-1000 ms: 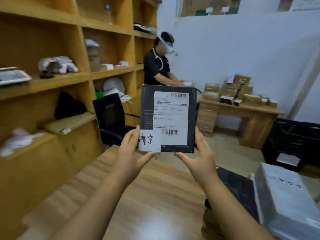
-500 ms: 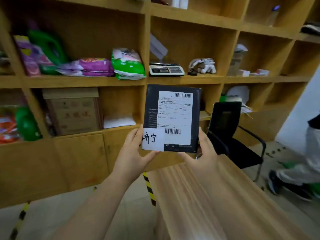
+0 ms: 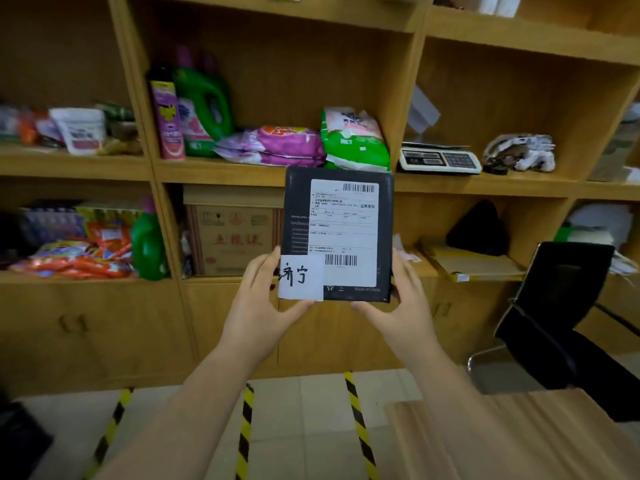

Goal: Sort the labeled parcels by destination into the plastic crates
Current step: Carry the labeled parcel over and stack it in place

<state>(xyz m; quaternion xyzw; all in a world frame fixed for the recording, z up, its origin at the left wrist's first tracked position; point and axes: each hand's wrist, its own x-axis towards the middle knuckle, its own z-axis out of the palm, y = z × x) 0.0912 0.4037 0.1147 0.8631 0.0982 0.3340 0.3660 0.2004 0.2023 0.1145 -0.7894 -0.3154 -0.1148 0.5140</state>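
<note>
A flat black parcel [image 3: 298, 209] is held upright at chest height in front of the shelves. It carries a white shipping label [image 3: 346, 230] with barcodes and a small handwritten white slip [image 3: 300, 277] at its lower left corner. My left hand [image 3: 258, 306] grips its lower left edge, thumb under the slip. My right hand [image 3: 401, 306] grips its lower right edge. No plastic crate is clearly in view.
A wooden shelf unit [image 3: 221, 173] fills the background, holding detergent bottles, bags, a cardboard box [image 3: 232, 237] and a scale [image 3: 438, 159]. A black chair [image 3: 561, 313] stands right. A wooden table corner [image 3: 502, 438] is at lower right. Yellow-black tape stripes [image 3: 358, 424] cross the floor.
The view has swung left, from the desk and another person to the shelf unit. Both hands keep the same grip on the parcel, and the table has slid to the lower right.
</note>
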